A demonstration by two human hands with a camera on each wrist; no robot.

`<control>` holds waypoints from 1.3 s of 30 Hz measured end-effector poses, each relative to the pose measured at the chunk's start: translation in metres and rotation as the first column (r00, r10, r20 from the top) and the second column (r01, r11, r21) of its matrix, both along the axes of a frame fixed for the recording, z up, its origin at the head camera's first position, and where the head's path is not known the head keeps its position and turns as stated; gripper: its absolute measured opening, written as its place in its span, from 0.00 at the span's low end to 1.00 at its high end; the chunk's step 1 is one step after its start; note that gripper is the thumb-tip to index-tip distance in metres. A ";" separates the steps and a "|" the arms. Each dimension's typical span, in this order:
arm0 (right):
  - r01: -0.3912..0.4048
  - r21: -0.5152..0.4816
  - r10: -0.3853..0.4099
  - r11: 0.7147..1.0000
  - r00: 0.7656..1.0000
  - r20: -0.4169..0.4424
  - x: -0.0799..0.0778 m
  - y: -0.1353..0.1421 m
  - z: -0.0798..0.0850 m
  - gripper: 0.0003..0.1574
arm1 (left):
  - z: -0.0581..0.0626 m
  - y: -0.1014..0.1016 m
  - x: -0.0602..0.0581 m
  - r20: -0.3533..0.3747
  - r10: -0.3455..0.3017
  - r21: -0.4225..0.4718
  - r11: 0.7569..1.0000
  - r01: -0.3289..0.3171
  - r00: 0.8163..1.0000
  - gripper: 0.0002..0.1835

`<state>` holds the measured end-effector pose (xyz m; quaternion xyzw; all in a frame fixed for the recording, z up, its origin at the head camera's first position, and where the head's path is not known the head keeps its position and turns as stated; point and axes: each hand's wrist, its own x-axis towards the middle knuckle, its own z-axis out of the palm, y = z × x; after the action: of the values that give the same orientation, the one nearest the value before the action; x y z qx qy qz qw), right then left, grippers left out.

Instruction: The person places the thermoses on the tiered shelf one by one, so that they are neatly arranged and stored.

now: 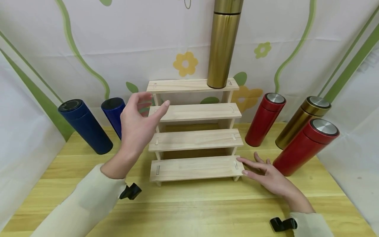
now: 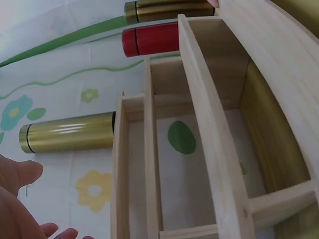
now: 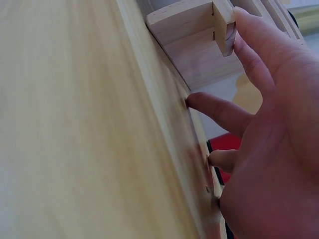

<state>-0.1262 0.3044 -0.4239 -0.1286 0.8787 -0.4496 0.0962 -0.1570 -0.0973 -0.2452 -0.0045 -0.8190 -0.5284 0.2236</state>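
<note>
A pale wooden four-step rack (image 1: pixel 195 169) stands in the middle of the table. A tall gold thermos flask (image 1: pixel 223 49) stands upright at the right end of its top step. My left hand (image 1: pixel 136 123) hovers by the upper left of the rack, thumb and fingers spread apart with nothing between them. In the left wrist view, that hand's fingertips and thumb show at the lower left. My right hand (image 1: pixel 270 177) touches the right end of the lowest step with its thumb and index finger. In the right wrist view, the other fingers (image 3: pixel 219 109) reach down to the tabletop.
Two blue flasks, one dark (image 1: pixel 86 126) and one brighter (image 1: pixel 113 113), stand left of the rack. On the right are a red flask (image 1: pixel 265 120), a shorter gold flask (image 1: pixel 302 121) and a nearer red flask (image 1: pixel 305 148). A flower-patterned cloth (image 1: pixel 118 42) hangs behind the table.
</note>
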 end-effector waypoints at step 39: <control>-0.008 -0.009 0.008 1.000 1.000 0.000 0.001 -0.002 0.000 0.29 | -0.101 -0.092 0.037 0.175 0.348 -0.012 0.936 -0.351 0.921 0.31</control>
<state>-0.1251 0.3022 -0.4241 -0.1325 0.8762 -0.4531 0.0975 -0.1197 -0.1897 -0.3463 0.1899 -0.8179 -0.4863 0.2418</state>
